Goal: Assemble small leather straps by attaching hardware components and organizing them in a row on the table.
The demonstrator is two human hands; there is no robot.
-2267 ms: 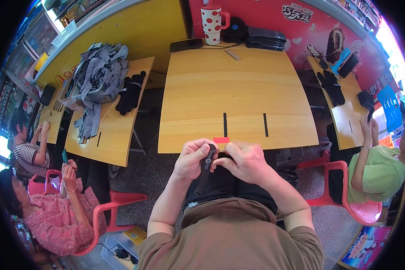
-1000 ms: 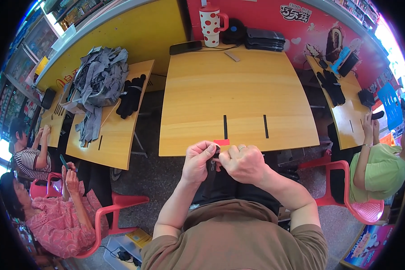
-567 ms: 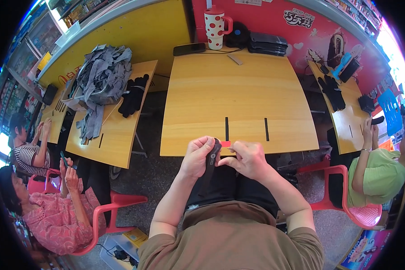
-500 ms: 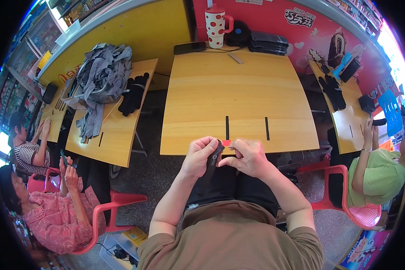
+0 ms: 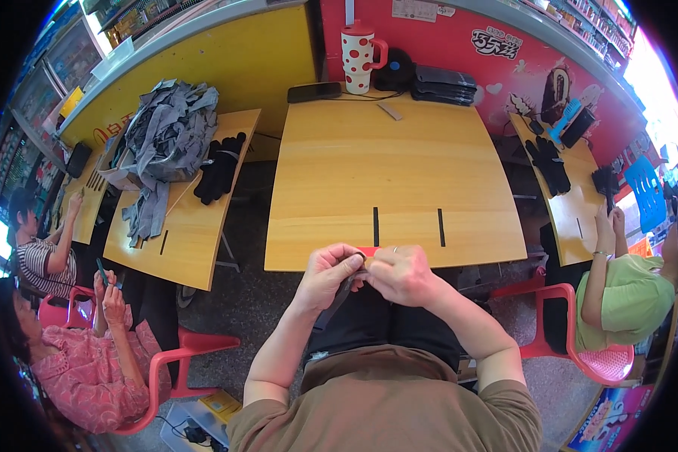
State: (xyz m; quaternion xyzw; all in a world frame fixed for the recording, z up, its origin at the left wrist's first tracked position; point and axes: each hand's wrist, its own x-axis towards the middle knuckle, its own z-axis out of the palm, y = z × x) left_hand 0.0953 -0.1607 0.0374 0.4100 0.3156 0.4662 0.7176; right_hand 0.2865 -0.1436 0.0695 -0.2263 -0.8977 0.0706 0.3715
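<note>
In front of my body, at the near edge of the table, my left hand [image 5: 331,277] pinches a dark fabric-like strap [image 5: 339,300] between thumb and fingers. Its lower end hangs toward my lap. My right hand [image 5: 404,276] is closed, its fingertips pressed against the strap's upper part beside my left thumb. The fingers hide where the two grips meet. Just beyond the fingertips a small red piece [image 5: 368,251] shows at the table edge; I cannot tell whether it is held. Two thin black strips [image 5: 376,226] [image 5: 441,227] lie on the table ahead.
The wooden table [image 5: 392,158] bears a spotted tumbler [image 5: 357,62], a phone [image 5: 314,92], a round black fan-like object [image 5: 394,69] and stacked dark packs [image 5: 444,85]. Left, a side table holds heaped grey cloth pieces [image 5: 166,128] and black gloves [image 5: 222,167]. People sit at both sides.
My right hand has turned over and come in against the strap, its thumb no longer sticking out. A light metal-looking fitting on the strap is now hidden. The view has tilted slightly.
</note>
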